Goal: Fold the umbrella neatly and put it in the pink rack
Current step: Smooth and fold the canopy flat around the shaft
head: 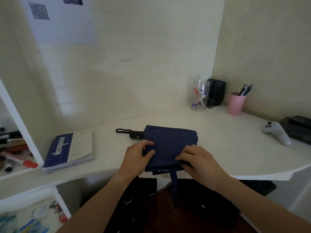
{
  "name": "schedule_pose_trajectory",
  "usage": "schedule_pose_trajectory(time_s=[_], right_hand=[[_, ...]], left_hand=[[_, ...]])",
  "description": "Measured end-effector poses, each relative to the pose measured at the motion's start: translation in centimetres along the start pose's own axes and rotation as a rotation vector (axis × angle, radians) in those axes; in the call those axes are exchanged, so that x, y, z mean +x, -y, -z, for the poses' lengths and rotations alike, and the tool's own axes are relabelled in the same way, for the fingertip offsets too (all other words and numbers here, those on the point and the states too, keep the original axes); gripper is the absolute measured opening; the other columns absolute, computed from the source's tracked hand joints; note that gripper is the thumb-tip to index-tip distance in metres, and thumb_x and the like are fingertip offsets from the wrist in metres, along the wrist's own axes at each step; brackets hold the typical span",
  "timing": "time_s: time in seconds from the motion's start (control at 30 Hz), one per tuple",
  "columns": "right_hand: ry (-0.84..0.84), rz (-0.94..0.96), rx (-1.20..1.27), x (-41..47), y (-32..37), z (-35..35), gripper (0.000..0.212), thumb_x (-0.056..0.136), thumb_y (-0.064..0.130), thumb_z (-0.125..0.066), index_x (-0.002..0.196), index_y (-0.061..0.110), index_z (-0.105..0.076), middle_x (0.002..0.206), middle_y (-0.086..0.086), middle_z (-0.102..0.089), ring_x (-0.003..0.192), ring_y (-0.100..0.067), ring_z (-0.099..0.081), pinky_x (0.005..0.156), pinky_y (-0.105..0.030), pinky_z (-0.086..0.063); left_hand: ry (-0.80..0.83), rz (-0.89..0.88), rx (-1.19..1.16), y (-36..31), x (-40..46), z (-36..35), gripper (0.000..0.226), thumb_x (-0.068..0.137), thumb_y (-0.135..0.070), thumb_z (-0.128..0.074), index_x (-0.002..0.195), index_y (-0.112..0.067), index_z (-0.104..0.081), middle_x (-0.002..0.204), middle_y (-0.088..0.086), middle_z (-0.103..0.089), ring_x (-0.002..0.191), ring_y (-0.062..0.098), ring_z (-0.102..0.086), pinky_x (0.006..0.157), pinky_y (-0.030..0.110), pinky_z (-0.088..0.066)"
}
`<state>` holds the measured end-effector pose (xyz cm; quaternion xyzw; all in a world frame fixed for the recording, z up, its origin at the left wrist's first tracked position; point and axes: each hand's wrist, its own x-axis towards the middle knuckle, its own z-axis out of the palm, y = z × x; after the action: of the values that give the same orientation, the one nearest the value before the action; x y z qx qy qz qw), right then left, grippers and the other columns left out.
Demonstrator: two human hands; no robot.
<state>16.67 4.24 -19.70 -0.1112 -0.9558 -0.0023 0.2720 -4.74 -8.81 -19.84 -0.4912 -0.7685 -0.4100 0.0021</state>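
A navy blue umbrella lies collapsed on the white desk, its fabric spread flat and its black handle with a wrist loop pointing left. Its strap hangs down over the desk's front edge. My left hand pinches the fabric at the near left edge. My right hand presses and grips the fabric at the near right edge. No pink rack is visible; the only pink thing is a cup holding pens at the back right.
A blue notebook lies left of the umbrella. A clear jar of markers and black speakers stand in the back corner. A white controller and a black box sit at the right. Shelves with markers are at the left.
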Motion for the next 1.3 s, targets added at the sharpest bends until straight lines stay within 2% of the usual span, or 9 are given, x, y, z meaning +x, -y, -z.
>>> schedule_pose_trajectory(time_s=[0.23, 0.43, 0.57, 0.77, 0.93, 1.0, 1.1, 1.2, 1.3], right_hand=[[0.196, 0.055, -0.036, -0.5, -0.4, 1.4, 0.030, 0.083, 0.014, -0.069, 0.108, 0.029, -0.077, 0.097, 0.012, -0.067, 0.085, -0.010, -0.059, 0.071, -0.026, -0.053], [0.016, -0.082, 0.104, 3.0, -1.1, 1.6, 0.028, 0.097, 0.036, -0.051, 0.113, 0.029, -0.072, 0.117, 0.013, -0.068, 0.108, -0.010, -0.057, 0.096, -0.026, -0.047], [0.327, -0.069, -0.050, 2.3, -2.5, -0.8, 0.061, 0.102, 0.058, -0.025, 0.156, 0.031, -0.034, 0.167, 0.006, -0.023, 0.153, -0.015, -0.019, 0.125, -0.034, -0.019], [0.547, -0.082, -0.059, 1.5, -3.2, -1.7, 0.085, 0.079, 0.071, 0.019, 0.157, 0.037, 0.011, 0.164, 0.013, 0.023, 0.150, -0.004, 0.025, 0.125, -0.032, 0.011], [0.568, -0.108, 0.086, 1.8, -3.0, -0.1, 0.066, 0.100, 0.061, -0.025, 0.159, 0.034, -0.015, 0.165, 0.015, -0.002, 0.153, 0.000, -0.001, 0.125, -0.024, 0.000], [0.313, -0.229, 0.277, 3.0, -3.5, 1.5, 0.037, 0.097, 0.039, -0.060, 0.133, 0.030, -0.064, 0.145, 0.010, -0.057, 0.127, 0.008, -0.051, 0.114, -0.022, -0.035], [-0.040, -0.724, 0.425, 7.1, -6.7, 2.8, 0.028, 0.094, 0.044, -0.061, 0.104, 0.020, -0.073, 0.109, 0.002, -0.075, 0.094, -0.005, -0.064, 0.092, -0.027, -0.050], [0.316, -1.120, 0.661, 10.2, -8.8, 2.5, 0.053, 0.091, 0.059, -0.059, 0.112, 0.011, -0.062, 0.114, -0.009, -0.067, 0.090, -0.024, -0.061, 0.084, -0.037, -0.050], [0.417, -1.088, 0.682, 11.8, -8.9, 1.9, 0.036, 0.085, 0.031, -0.077, 0.110, 0.006, -0.070, 0.106, -0.009, -0.069, 0.080, -0.021, -0.062, 0.069, -0.030, -0.053]], left_hand=[[0.169, 0.006, 0.016, -0.2, -0.3, 0.2, 0.050, 0.088, -0.047, -0.074, 0.130, -0.020, -0.067, 0.116, -0.011, -0.061, 0.109, 0.006, -0.055, 0.079, 0.003, -0.037], [0.329, -0.067, 0.250, 0.1, -0.2, 0.2, 0.074, 0.087, -0.057, -0.068, 0.148, -0.020, -0.046, 0.141, 0.001, -0.049, 0.134, 0.018, -0.036, 0.111, 0.027, -0.032], [0.363, -0.143, 0.455, 0.0, -0.5, 0.7, 0.072, 0.092, -0.071, -0.048, 0.146, -0.023, -0.050, 0.134, 0.000, -0.050, 0.130, 0.017, -0.035, 0.110, 0.027, -0.032], [0.049, -0.490, 0.637, -2.1, 0.3, 0.3, 0.054, 0.105, -0.049, -0.029, 0.134, -0.018, -0.064, 0.143, 0.008, -0.054, 0.136, 0.024, -0.042, 0.116, 0.039, -0.038], [0.475, -0.449, 0.560, -0.5, -0.8, -2.1, 0.058, 0.109, -0.050, -0.015, 0.163, -0.030, -0.007, 0.171, -0.009, 0.000, 0.156, 0.006, 0.006, 0.128, 0.036, -0.009], [0.471, -0.409, 0.562, 0.4, -1.1, -2.5, 0.058, 0.107, -0.052, -0.010, 0.162, -0.034, -0.005, 0.170, -0.012, 0.003, 0.155, 0.004, 0.009, 0.128, 0.034, -0.005], [0.470, -0.408, 0.570, 0.5, -1.1, -2.8, 0.061, 0.104, -0.056, -0.004, 0.162, -0.037, -0.003, 0.170, -0.014, 0.005, 0.155, 0.004, 0.010, 0.128, 0.033, -0.002], [0.472, -0.404, 0.566, 0.4, -1.2, -2.8, 0.060, 0.104, -0.056, -0.005, 0.161, -0.038, -0.002, 0.170, -0.015, 0.006, 0.155, 0.003, 0.011, 0.128, 0.034, -0.003], [0.473, -0.408, 0.561, 0.4, -1.3, -2.8, 0.057, 0.105, -0.055, -0.005, 0.160, -0.043, 0.000, 0.170, -0.015, 0.008, 0.155, 0.003, 0.013, 0.128, 0.036, -0.002]])
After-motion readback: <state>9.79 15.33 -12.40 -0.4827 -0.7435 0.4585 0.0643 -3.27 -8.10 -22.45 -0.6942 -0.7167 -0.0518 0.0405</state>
